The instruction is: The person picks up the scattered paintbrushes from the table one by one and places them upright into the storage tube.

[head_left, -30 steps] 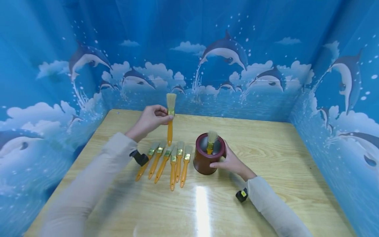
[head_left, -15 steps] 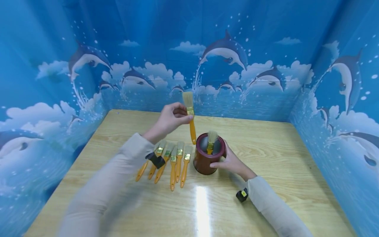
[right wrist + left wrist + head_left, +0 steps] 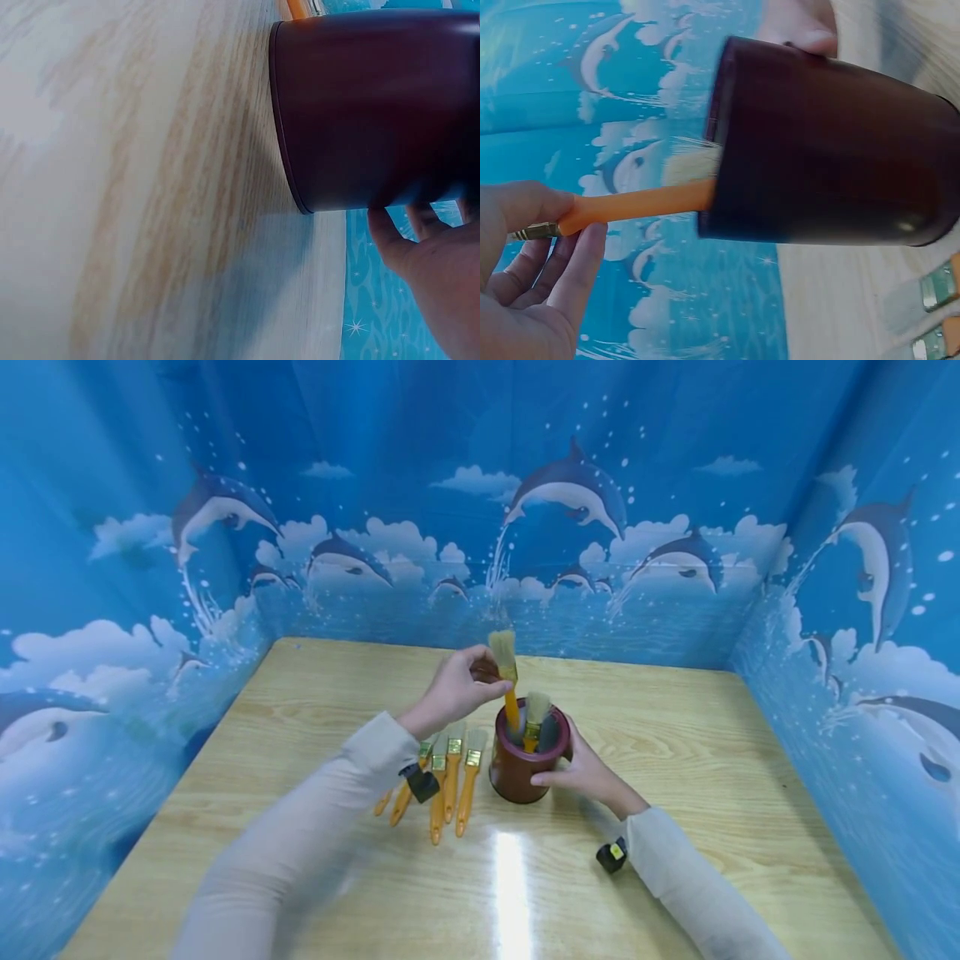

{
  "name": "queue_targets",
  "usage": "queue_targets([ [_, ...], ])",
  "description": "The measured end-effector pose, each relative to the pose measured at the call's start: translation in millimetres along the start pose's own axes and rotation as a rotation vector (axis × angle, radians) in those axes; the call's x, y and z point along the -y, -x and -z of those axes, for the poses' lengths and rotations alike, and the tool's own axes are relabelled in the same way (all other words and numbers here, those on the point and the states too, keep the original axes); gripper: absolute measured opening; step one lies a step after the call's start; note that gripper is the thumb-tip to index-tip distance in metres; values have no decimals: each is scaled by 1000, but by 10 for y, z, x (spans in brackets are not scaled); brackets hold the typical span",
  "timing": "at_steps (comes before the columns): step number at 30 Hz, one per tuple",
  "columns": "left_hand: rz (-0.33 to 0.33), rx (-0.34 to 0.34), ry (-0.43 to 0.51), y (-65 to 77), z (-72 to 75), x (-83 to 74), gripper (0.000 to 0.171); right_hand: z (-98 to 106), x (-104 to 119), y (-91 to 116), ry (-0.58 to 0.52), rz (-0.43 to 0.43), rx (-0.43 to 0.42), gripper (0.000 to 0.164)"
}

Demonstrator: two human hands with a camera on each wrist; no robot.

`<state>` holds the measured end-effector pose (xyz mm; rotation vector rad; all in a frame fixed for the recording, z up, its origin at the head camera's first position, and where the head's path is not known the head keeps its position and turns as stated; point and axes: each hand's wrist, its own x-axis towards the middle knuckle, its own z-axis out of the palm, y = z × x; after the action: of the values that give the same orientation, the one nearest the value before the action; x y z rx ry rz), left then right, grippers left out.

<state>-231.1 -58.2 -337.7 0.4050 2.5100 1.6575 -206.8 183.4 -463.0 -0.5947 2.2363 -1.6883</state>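
Note:
My left hand (image 3: 459, 689) pinches a paintbrush (image 3: 503, 652) near its metal band, bristles up. The brush's orange handle (image 3: 641, 208) points down, its end inside the mouth of a dark red canister (image 3: 517, 778). Another paintbrush (image 3: 536, 710) stands in the canister with its pale bristles above the rim. My right hand (image 3: 587, 770) grips the canister's right side, thumb in front. In the right wrist view, fingertips of the right hand (image 3: 439, 262) touch the canister wall (image 3: 375, 112), whose base sits on the table.
Several more paintbrushes (image 3: 467, 789) lie left of the canister on the wooden table (image 3: 660, 718), partly hidden by the left forearm and wrist camera (image 3: 420, 783). A blue dolphin-print curtain (image 3: 480, 485) encloses the back and sides.
My left hand has carried the paintbrush rightward, then lowered it so that its handle end enters the canister. The right hand and the canister have stayed in place.

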Motion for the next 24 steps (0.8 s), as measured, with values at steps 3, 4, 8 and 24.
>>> queue_targets([
  [3,8,6,-44,-1,-43,69,25,-4,-11,1,7,9,-3,106],
  [4,10,9,-51,-1,-55,91,26,-4,-17,1,9,13,-4,106],
  [8,13,14,-89,-6,-98,160,26,-3,-33,3,9,17,-4,106],
  [24,0,36,-118,-5,-191,267,21,-9,-9,15,-5,15,-7,107],
])
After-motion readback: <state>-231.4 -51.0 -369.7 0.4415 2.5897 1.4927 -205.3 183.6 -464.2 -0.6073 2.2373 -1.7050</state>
